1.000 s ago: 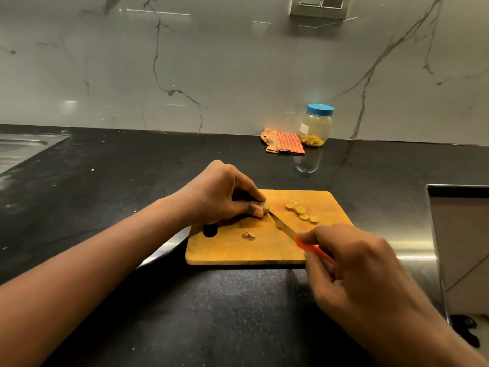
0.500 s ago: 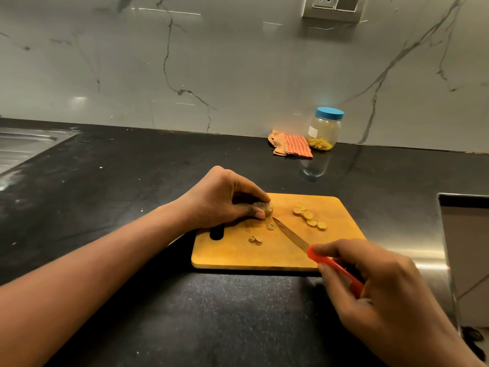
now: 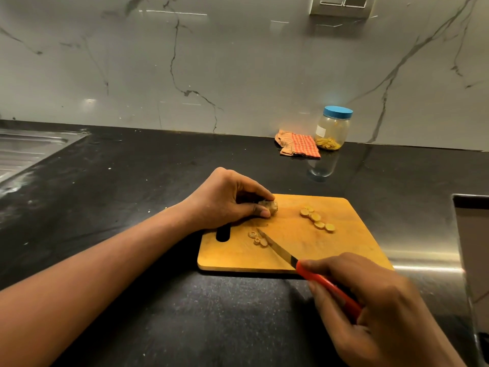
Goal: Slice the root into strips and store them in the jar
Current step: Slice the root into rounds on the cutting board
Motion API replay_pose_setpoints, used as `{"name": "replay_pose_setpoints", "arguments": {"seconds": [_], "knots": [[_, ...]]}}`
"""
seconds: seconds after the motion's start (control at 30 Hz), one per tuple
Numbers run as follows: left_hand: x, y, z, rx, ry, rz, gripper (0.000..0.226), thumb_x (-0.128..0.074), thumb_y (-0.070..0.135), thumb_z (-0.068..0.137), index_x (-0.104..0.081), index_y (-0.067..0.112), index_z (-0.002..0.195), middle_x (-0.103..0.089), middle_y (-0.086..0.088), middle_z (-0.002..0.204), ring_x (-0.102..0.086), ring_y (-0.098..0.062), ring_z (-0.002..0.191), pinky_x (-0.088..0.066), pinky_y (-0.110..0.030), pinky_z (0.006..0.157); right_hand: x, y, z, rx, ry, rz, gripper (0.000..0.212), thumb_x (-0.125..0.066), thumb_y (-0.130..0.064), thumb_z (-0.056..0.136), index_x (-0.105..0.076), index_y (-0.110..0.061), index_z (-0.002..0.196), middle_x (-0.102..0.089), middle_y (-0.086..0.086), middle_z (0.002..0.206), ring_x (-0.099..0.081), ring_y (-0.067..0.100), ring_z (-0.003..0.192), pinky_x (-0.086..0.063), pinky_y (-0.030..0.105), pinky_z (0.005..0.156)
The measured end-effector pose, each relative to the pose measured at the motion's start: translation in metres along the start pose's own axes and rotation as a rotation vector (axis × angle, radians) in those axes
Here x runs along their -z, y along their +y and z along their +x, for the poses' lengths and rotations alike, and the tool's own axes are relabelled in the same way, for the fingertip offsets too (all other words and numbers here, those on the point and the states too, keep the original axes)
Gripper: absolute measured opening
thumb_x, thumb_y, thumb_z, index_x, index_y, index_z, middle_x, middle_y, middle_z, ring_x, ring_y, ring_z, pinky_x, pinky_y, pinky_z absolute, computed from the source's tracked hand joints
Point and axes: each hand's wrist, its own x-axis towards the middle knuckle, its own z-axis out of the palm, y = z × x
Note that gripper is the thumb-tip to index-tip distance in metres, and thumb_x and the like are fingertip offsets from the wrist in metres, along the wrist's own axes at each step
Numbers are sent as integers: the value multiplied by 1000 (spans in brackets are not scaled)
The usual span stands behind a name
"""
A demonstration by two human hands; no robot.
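1. Fingers of the left hand, at frame centre, pinch the knobbly root and pin it against the upper left part of the wooden cutting board.
2. Right hand, lower right of the frame, is closed around the red handle of a small knife; the blade points up and left across the board, its tip just beside a small cluster of cut pieces below the root.
3. Row of yellow round slices lies on the board to the right of the root, apart from both hands.
4. Board rests on the black worktop; a dark slot handle shows at its left end, partly under the left wrist.
5. Clear jar with a blue lid stands upright at the back of the worktop, upper right of centre, against the marble wall; yellow strips lie in its bottom. A pale label on its side is too small to read.
6. Orange checked cloth lies crumpled just to the left of the jar, touching or nearly touching it.
7. Steel sink drainer occupies the left edge of the frame; a wall socket sits at the top edge.
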Motion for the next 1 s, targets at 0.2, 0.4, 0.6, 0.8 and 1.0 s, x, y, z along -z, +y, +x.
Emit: {"name": "replay_pose_setpoints", "arguments": {"seconds": [0.2, 0.4, 0.6, 0.8, 1.0], "knots": [[0, 0, -1, 6, 0, -24, 34, -79, 18, 78, -74, 11, 111, -75, 2, 104, -71, -5, 96, -58, -30, 89, -1, -1, 4, 27, 2, 1, 29, -70, -23, 74, -72, -25, 102, -66, -18, 87, -60, -8, 78, -46, 7, 66], [0, 0, -2, 8, -13, -44, 32, -79, 19, 78, -75, 11, 109, -75, 2, 103, -71, -7, 95, -58, -31, 89, -7, -6, 4, 58, 4, 11, 27, -71, -22, 73, -73, -25, 99, -64, -17, 80, -58, -8, 71, -41, 2, 63], [1, 1, -1, -2, -16, -78, 33, -77, 23, 77, -75, 12, 108, -75, 1, 104, -71, -8, 96, -58, -31, 89, 4, 0, -4, 4, 92, 0, 26, -71, -23, 72, -73, -29, 98, -65, -20, 83, -60, -7, 73, -42, 5, 65], [-2, 2, 2, -11, -20, -112, 32, -79, 26, 73, -77, 11, 101, -75, -1, 101, -72, -13, 95, -59, -33, 87, 13, 11, 5, -122, 157, -72, 25, -67, -20, 72, -72, -21, 96, -64, -16, 80, -56, -8, 73, -35, -4, 62], [-1, -1, 3, -59, -21, -77, 29, -81, 24, 73, -77, 10, 98, -75, 0, 100, -73, -15, 94, -60, -33, 84, 6, 12, 20, -140, 147, -132, 23, -70, -15, 80, -69, -22, 102, -64, -12, 83, -59, 4, 75, -48, 15, 64]]}}
